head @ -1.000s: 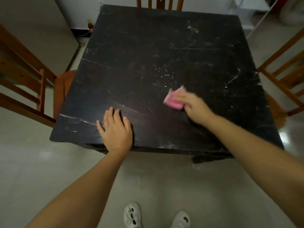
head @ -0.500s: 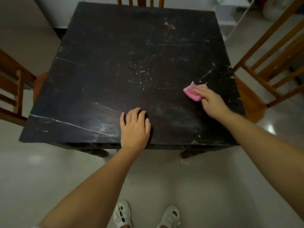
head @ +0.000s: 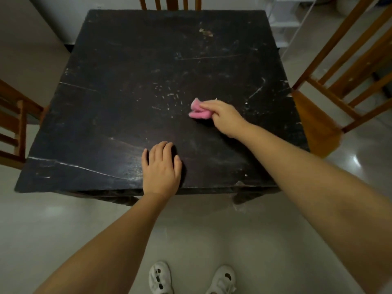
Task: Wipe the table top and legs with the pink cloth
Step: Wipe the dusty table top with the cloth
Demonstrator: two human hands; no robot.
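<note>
A square black table top (head: 131, 85), scratched and flecked with pale marks, fills the middle of the view. My right hand (head: 226, 116) presses a bunched pink cloth (head: 198, 110) onto the top, right of centre. My left hand (head: 161, 168) lies flat, palm down, on the top near the front edge, holding nothing. Two dark table legs (head: 244, 198) show just under the front edge; the rest of the legs are hidden.
Wooden chairs stand at the left (head: 14, 128), at the right (head: 339, 85) and behind the table (head: 169, 3). A white wire shelf (head: 284, 22) stands at the back right. My feet in white shoes (head: 161, 279) are on the pale floor.
My right hand swept the pink cloth out toward the right edge, then back left toward the centre. My left hand stayed flat near the front edge while the view shifted.
</note>
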